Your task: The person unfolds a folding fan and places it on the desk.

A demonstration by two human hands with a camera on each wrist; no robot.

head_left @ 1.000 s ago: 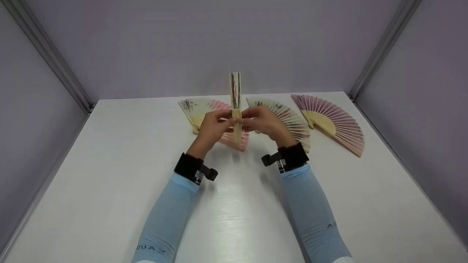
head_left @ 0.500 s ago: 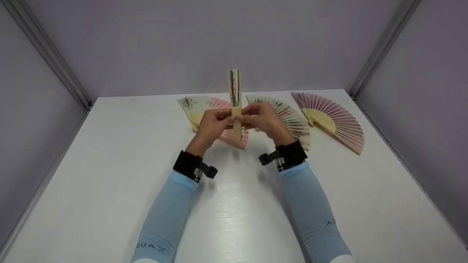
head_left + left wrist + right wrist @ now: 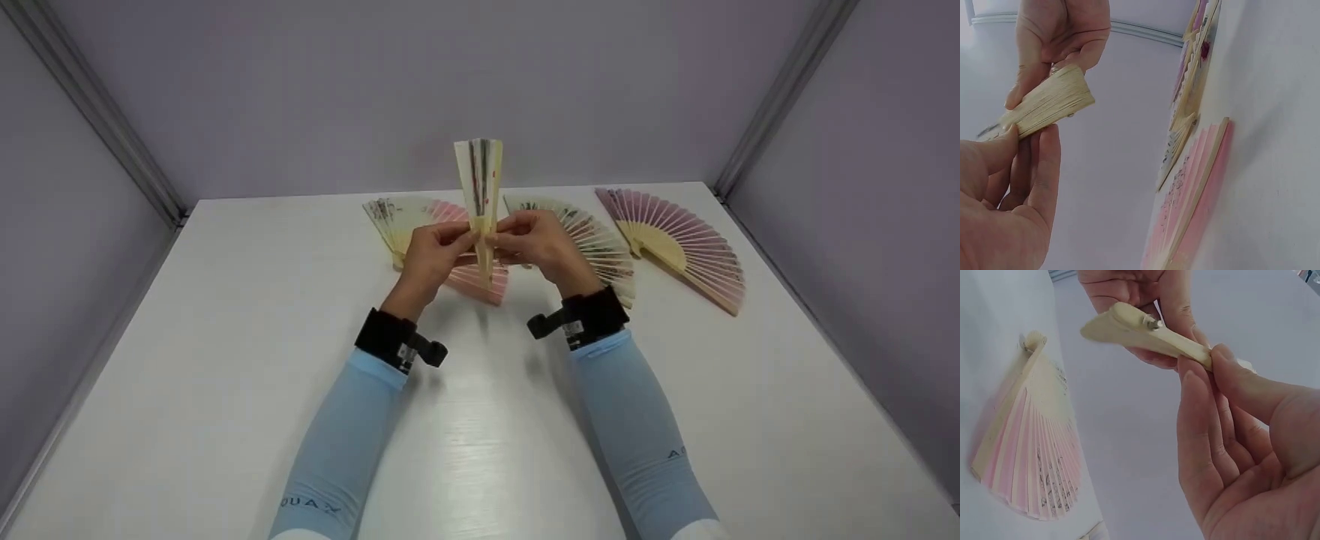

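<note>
- Held fan [image 3: 480, 187]: pale wooden slats with a smooth, matt finish, a printed paper-like leaf above them, and a small metal rivet at the pivot.
- Pink fan [image 3: 480, 279] on the counter: thin wooden ribs under a matt pink leaf.
- Counter [image 3: 225, 360]: smooth white surface with a faint sheen.
- Sleeves [image 3: 337, 450]: light blue stretch cloth.
- Wrist straps [image 3: 382, 337]: black fabric.

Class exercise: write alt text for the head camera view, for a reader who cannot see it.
Two hands, left hand and right hand, pinch a cream folding fan upright above a white table, its top slightly spread. Behind it lie four open fans, including a pink fan and a mauve fan.
</note>
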